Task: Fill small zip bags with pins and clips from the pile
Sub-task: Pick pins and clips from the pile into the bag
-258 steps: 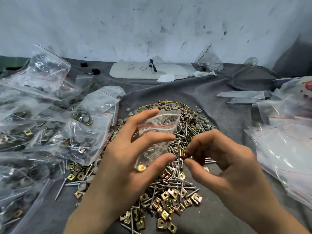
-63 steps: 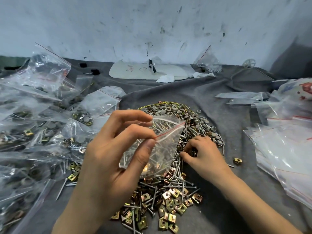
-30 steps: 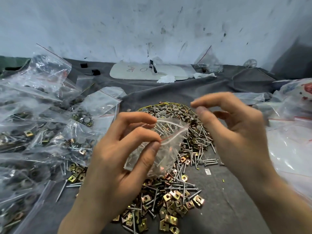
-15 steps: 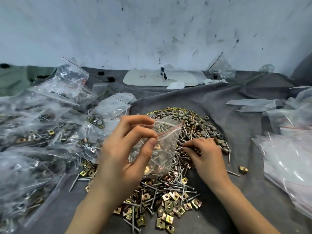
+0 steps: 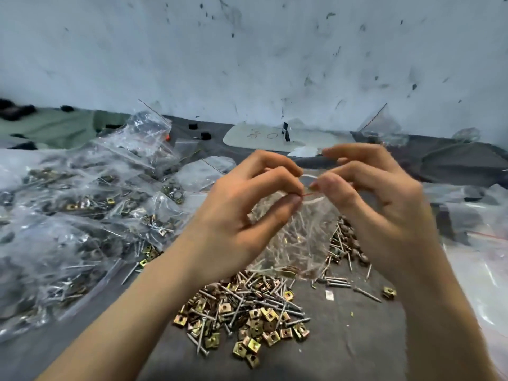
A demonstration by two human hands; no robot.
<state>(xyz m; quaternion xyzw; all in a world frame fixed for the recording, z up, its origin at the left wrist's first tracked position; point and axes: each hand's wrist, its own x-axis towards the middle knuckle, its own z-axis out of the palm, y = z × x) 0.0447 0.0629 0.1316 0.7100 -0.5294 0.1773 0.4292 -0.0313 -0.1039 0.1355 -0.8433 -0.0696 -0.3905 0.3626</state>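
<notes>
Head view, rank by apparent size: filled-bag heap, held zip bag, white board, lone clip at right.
1. filled-bag heap
2. held zip bag and white board: look similar, not ranked; the bag is nearer the camera
3. lone clip

A scuffed, pale wall (image 5: 247, 50) is standing behind a work surface draped in wrinkled grey cloth (image 5: 357, 339), while green fabric (image 5: 63, 127) is lying at far left.

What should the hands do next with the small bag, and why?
Probably press the mouth shut along the red strip. The left hand pinches the zip bag at its rim, the right hand is at the same rim, the mouth looks open, and many pins already lie inside.
</notes>
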